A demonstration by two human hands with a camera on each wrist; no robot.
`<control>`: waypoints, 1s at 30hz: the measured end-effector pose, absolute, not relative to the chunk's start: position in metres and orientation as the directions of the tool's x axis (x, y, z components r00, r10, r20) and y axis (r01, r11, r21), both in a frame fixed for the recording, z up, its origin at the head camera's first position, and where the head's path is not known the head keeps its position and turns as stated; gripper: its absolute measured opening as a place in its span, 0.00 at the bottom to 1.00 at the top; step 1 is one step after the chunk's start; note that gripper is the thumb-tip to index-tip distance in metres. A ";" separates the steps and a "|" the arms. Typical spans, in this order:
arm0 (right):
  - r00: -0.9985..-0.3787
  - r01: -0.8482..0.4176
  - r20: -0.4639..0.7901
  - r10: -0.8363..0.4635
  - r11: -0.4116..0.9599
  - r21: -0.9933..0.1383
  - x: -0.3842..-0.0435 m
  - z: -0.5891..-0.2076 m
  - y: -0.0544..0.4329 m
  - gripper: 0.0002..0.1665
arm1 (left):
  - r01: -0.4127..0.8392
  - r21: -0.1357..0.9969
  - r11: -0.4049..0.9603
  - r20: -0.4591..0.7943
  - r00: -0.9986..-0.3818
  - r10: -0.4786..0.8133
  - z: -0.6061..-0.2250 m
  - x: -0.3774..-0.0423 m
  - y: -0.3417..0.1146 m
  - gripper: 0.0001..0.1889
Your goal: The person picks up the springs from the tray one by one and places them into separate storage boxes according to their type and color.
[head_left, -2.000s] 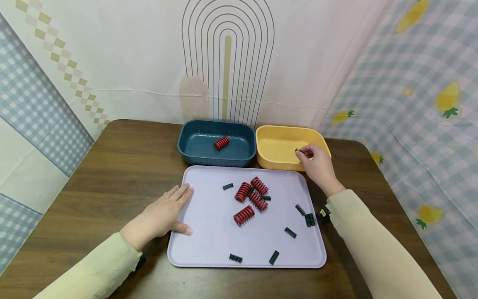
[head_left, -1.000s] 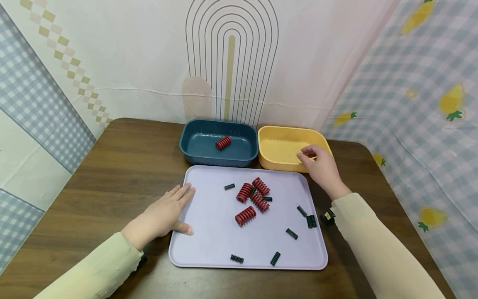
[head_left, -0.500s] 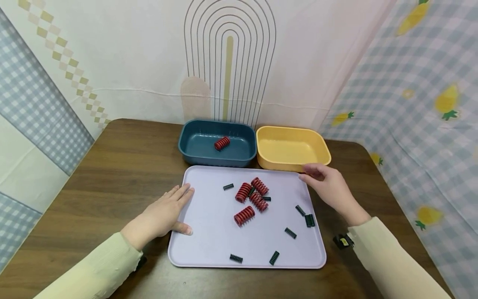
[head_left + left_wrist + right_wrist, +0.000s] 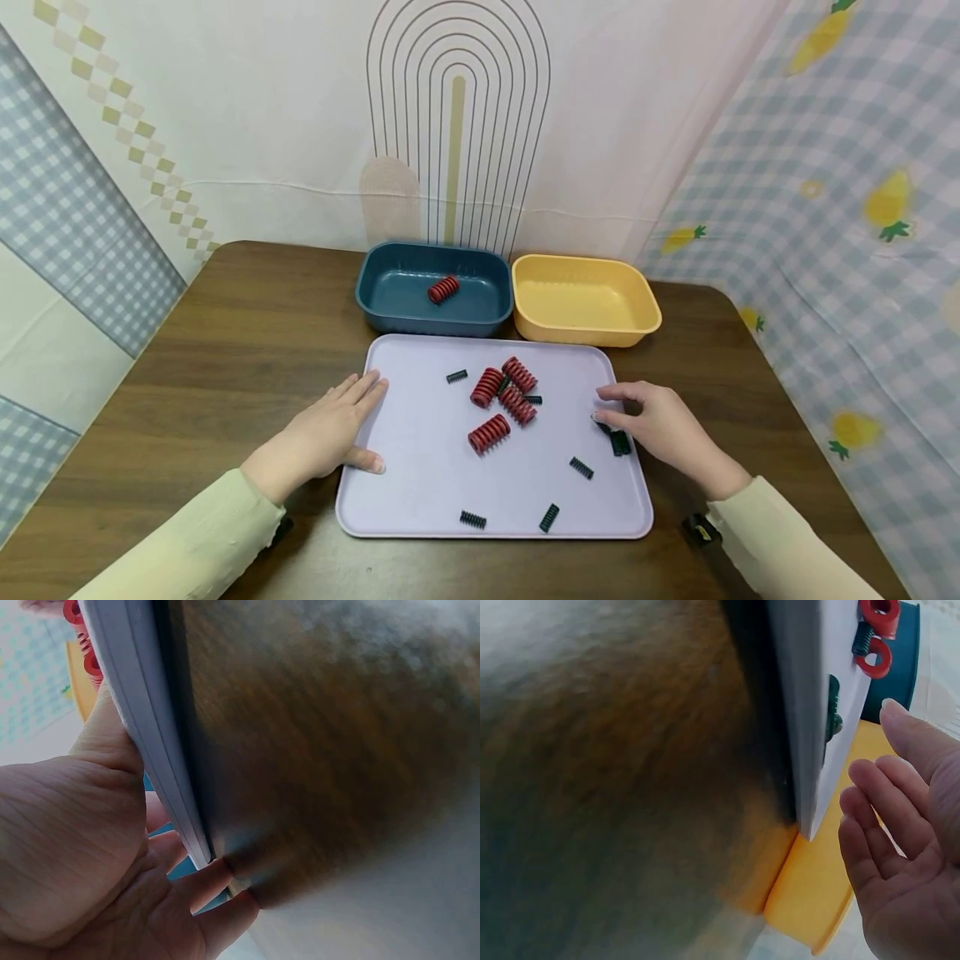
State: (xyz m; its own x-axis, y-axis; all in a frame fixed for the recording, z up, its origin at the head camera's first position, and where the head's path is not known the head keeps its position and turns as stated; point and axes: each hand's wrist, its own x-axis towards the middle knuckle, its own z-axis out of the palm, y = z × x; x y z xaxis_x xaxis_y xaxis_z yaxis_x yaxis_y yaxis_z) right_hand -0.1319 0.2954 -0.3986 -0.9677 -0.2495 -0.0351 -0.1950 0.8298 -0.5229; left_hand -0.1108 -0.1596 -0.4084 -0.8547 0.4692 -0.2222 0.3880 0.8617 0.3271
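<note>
My left hand [image 4: 326,425] rests on the left edge of the pale lilac tray [image 4: 420,483], fingers straight and spread. In the left wrist view its fingers [image 4: 206,885] lie along the tray rim. Over the tray's right side, my right hand [image 4: 660,421] has thumb and index finger apart, just above small dark green springs [image 4: 620,442]; it partly covers one of them. The right wrist view shows nothing between its fingers [image 4: 885,802]. Thicker red springs [image 4: 489,434] lie in a cluster mid-tray. Other small dark springs [image 4: 581,467] are scattered around the tray.
Behind the tray stand a dark blue bin [image 4: 435,325] with one red spring [image 4: 443,289] in it, and beside it a yellow bin [image 4: 577,333]. All of it sits on a brown wooden table [image 4: 247,350], with patterned cloth behind and at the sides.
My right hand, which pinched a small dark spring over the yellow bin, has let go of it and come back toward me over the tray's right side. The left hand has stayed put.
</note>
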 end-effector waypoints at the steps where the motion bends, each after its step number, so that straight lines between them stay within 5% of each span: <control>1: -0.967 -0.200 -0.033 -0.252 0.835 -0.512 -0.131 -0.399 0.295 0.25 | 0.388 0.327 0.862 -0.222 -0.855 0.469 -0.408 -0.111 -0.160 0.57; 30: -0.945 -0.301 0.020 -0.325 0.847 -0.438 -0.126 -0.411 0.284 0.10 | 0.399 0.326 0.857 -0.200 -0.857 0.475 -0.407 -0.108 -0.160 0.56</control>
